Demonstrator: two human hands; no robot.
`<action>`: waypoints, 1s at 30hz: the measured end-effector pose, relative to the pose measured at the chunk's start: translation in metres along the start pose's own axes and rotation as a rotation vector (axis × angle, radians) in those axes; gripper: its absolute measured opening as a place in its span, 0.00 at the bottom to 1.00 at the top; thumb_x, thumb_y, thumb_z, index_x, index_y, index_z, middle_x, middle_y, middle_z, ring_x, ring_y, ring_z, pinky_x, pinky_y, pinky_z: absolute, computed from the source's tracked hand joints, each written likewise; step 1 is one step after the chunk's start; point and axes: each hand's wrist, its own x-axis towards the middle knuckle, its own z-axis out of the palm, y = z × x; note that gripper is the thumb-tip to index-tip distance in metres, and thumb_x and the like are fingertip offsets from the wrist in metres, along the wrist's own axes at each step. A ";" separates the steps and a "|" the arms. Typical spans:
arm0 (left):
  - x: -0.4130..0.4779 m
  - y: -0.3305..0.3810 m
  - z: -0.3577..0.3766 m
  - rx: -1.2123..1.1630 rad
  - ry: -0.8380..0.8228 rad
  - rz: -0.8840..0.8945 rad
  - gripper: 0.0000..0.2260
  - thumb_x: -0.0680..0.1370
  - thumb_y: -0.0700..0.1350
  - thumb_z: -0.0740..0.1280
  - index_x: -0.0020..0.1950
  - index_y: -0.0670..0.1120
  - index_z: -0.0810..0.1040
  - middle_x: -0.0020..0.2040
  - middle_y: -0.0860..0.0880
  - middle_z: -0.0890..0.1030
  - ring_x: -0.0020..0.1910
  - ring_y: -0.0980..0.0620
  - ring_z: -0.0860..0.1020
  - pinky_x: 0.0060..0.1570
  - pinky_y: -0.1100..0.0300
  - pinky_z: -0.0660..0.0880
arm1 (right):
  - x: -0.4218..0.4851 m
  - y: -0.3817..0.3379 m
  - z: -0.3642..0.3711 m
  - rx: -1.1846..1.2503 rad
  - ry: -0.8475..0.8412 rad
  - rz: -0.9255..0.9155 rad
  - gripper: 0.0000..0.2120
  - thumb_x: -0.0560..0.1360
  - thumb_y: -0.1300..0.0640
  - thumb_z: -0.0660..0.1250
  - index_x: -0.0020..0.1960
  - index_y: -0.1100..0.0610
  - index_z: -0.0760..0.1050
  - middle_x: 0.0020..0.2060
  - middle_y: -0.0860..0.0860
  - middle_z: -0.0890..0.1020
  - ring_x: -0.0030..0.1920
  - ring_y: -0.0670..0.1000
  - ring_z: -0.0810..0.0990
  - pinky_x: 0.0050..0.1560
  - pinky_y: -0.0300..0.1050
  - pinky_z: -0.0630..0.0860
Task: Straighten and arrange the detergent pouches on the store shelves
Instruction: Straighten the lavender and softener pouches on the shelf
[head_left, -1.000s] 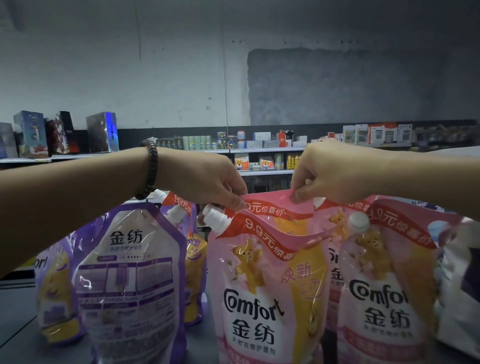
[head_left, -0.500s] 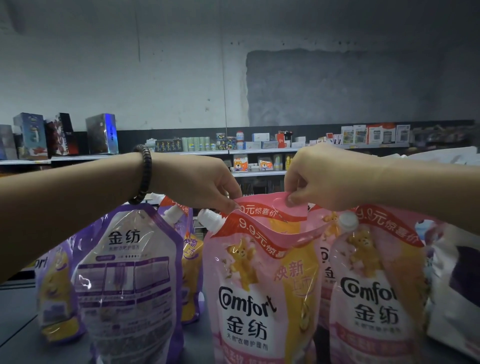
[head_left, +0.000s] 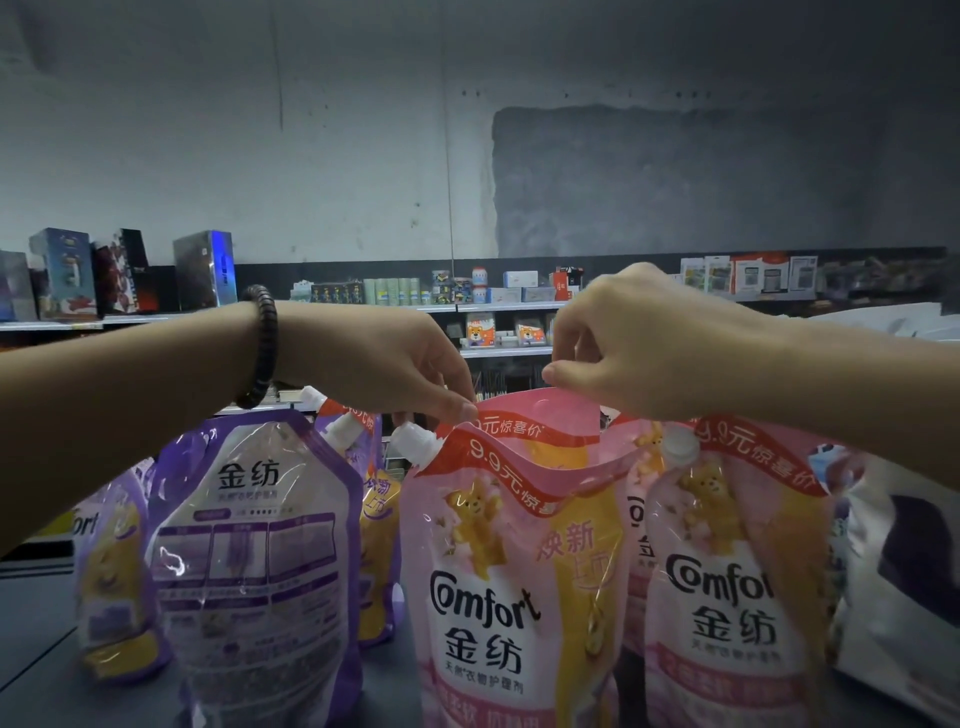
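Head view: left hand (head_left: 384, 364) and right hand (head_left: 660, 348) both pinching the top edge of the pink pouch (head_left: 540, 415), upright on the shelf (head_left: 31, 654) between a purple pouch (head_left: 254, 561) and another pink one (head_left: 727, 582)

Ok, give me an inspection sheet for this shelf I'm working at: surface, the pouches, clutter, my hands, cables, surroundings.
Surface: grey shelf top, bare strip showing at front left.
Job's things: centre pink pouch, top edge held up; right pink pouch upright beside it, label forward; purple pouch at left, back panel forward; more purple pouches behind it; white pouch far right, partly cut off.
Clutter: nothing seen.
Grippers: left hand and right hand each pinch the centre pink pouch's top edge; beaded bracelet on left wrist.
Cables: nothing sure; thin line down the grey wall, cannot tell what.
Surroundings: far shelves with boxed goods; darker patch on that wall.
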 end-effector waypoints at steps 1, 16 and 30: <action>-0.001 0.001 -0.001 -0.010 0.000 -0.003 0.11 0.80 0.60 0.68 0.58 0.58 0.86 0.45 0.60 0.88 0.44 0.57 0.87 0.49 0.58 0.84 | -0.001 -0.002 -0.002 0.020 0.031 -0.017 0.12 0.79 0.43 0.71 0.45 0.49 0.85 0.39 0.43 0.82 0.40 0.46 0.83 0.44 0.49 0.84; -0.034 0.008 -0.015 -0.082 0.168 -0.030 0.09 0.81 0.57 0.69 0.55 0.56 0.86 0.48 0.57 0.88 0.41 0.56 0.87 0.48 0.57 0.82 | -0.004 -0.038 -0.015 0.077 0.242 -0.204 0.09 0.79 0.44 0.71 0.42 0.46 0.84 0.32 0.41 0.80 0.34 0.41 0.80 0.35 0.37 0.75; -0.115 -0.063 -0.010 -0.192 0.440 0.041 0.05 0.80 0.54 0.72 0.51 0.56 0.86 0.36 0.65 0.84 0.33 0.66 0.81 0.31 0.72 0.72 | -0.009 -0.152 -0.004 0.208 0.301 -0.145 0.11 0.75 0.42 0.72 0.40 0.46 0.84 0.28 0.41 0.80 0.37 0.37 0.80 0.36 0.28 0.71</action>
